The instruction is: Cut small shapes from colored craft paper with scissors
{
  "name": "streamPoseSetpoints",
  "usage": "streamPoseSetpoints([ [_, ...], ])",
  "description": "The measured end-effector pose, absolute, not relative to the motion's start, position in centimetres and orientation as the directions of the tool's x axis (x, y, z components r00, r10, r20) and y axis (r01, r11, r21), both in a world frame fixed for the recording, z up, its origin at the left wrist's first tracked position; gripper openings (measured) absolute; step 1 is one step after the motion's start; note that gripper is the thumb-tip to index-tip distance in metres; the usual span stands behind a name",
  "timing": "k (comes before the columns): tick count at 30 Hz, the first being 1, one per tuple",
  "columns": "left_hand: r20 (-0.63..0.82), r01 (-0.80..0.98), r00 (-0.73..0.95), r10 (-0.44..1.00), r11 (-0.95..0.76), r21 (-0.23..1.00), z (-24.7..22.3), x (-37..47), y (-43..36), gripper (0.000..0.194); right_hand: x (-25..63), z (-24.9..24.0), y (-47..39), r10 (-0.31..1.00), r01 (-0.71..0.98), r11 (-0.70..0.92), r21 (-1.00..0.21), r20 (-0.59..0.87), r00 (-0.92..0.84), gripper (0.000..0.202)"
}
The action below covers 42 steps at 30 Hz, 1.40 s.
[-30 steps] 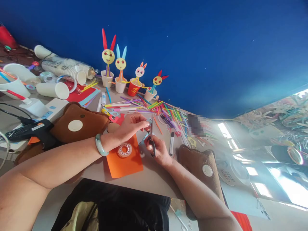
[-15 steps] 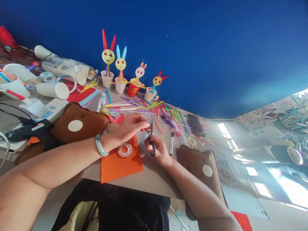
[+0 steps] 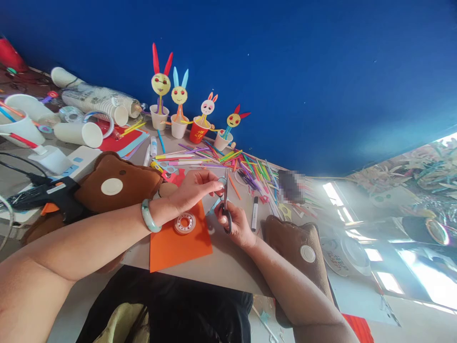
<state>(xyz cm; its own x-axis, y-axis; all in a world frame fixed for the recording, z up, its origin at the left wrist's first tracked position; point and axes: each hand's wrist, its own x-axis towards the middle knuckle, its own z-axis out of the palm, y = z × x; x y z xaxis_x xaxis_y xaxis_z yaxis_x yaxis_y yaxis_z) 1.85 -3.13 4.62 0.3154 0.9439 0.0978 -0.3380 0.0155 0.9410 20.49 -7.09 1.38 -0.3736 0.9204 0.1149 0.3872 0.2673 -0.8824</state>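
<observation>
Holding scissors [image 3: 225,206], yellow-lettered cup [image 3: 198,132] beyond.

The left hand [image 3: 193,190] and right hand [image 3: 240,225] are bare; the left wrist carries one rounded, pale green, marbled bangle [image 3: 147,218]. I see black cloth clothing [image 3: 200,305] over the lap, its material slightly glossy.

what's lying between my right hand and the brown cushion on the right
In the head view, a marker lies between your right hand and that brown cushion.
</observation>
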Motion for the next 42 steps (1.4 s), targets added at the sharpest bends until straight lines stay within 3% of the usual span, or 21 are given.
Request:
streamPoseSetpoints([
  [42,0.178,-0.35,0.321,0.93,-0.058,0.935,4.06,1.62,-2.73,0.018,20.67,1.18,-6.97,0.908,0.365,0.29,-0.884,0.135,-0.396,0.058],
])
